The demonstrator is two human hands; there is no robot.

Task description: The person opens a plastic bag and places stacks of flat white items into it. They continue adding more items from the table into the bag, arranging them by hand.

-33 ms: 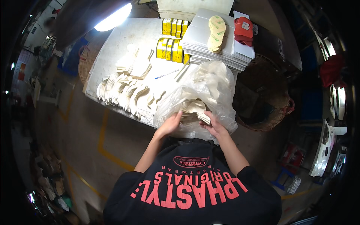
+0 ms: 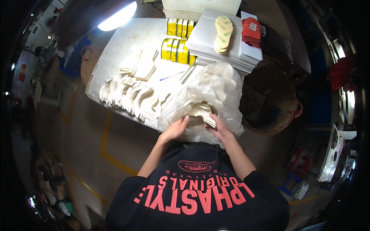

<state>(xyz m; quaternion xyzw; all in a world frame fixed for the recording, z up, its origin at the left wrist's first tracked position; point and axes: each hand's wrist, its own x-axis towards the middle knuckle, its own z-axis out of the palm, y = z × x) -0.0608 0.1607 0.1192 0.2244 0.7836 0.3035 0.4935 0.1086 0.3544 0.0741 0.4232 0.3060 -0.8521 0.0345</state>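
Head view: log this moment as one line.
plastic bag: open around cream pieces | left hand: at pieces' left side | right hand: gripping pieces' right end | pen: on table

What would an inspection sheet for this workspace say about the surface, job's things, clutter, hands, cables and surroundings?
Surface: pale table, brightly lit by a lamp.
Job's things: plastic bag, pale pieces at its mouth; similar stacks to its left.
Clutter: pen, yellow-and-black blocks, pile of boards bearing an insole shape and red bundle.
Hands: left hand at the bag's mouth, grip unclear; right hand grips the pieces' right end.
Cables: nothing seen.
Surroundings: wicker baskets both sides, yellow floor lines.
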